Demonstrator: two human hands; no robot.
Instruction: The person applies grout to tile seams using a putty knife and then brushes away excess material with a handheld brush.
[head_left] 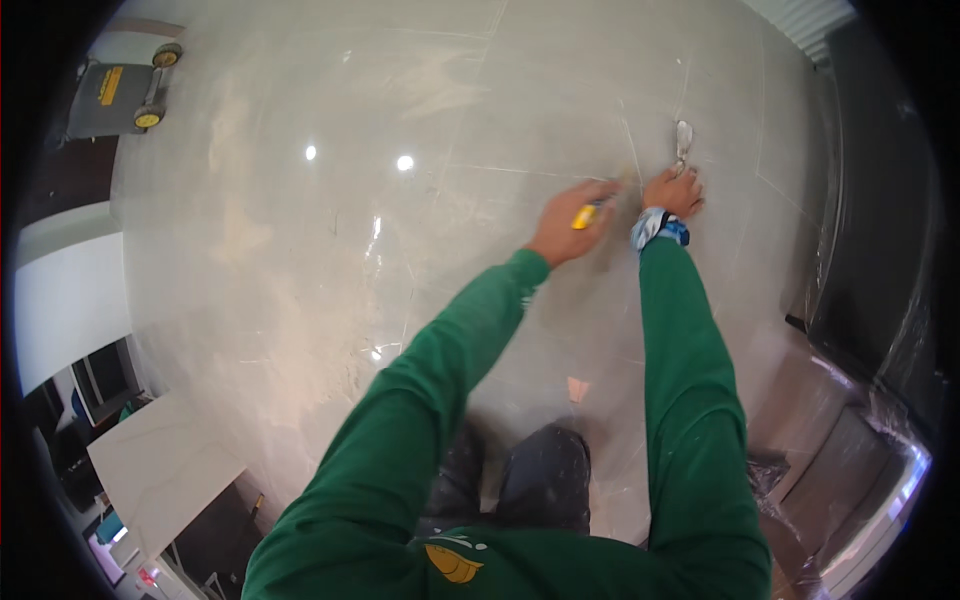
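My left hand (pixel 572 222) is closed around a tool with a yellow handle (pixel 584 216). The tool's far end is blurred, so its kind is unclear. Just to the right, my right hand (pixel 674 193) is low over the glossy grey floor (pixel 540 110), its fingers curled at the neck of a small metal trowel (pixel 684 138). The trowel's pale blade points away from me, and my hand covers its handle. A patterned blue-and-white band (pixel 655 226) wraps my right wrist.
Thin lines cross the floor, with dusty tan patches on the left. A small pinkish scrap (pixel 577 388) lies before my knees. A black wheeled case (pixel 108 98) stands far left, a white-topped table (pixel 160 465) near left. Plastic-wrapped dark furniture (pixel 875 200) lines the right side.
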